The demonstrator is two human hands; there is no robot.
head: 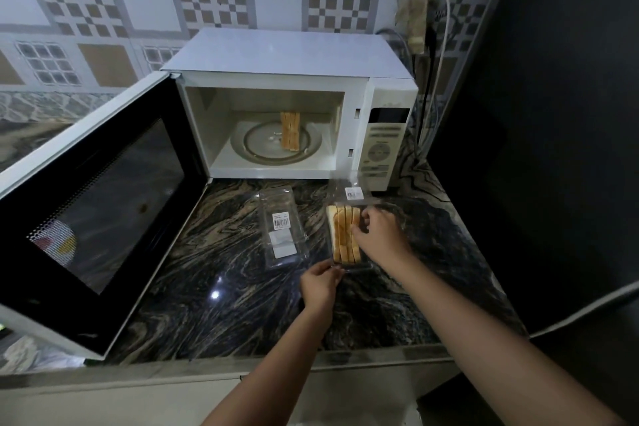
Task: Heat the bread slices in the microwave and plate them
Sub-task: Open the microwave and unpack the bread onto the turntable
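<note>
Head view: the bread slices [342,235] stand on edge in an open clear pack [350,267] on the counter [224,270], just in front of the microwave [287,55]. Their long edges run from the person straight away toward the oven, with the slices packed side by side from left to right. The right hand [377,235] is at the row's right flank, fingers curled over the outermost slices. The left hand [320,284] pinches the pack's near end, likely to steady it. The right hand is therefore the nearer one for lifting. The open cavity lies ahead and to the left, where a second bunch [289,130] already stands on the turntable [256,149], pointing the same way. An empty pack [281,228] lies to the left.
</note>
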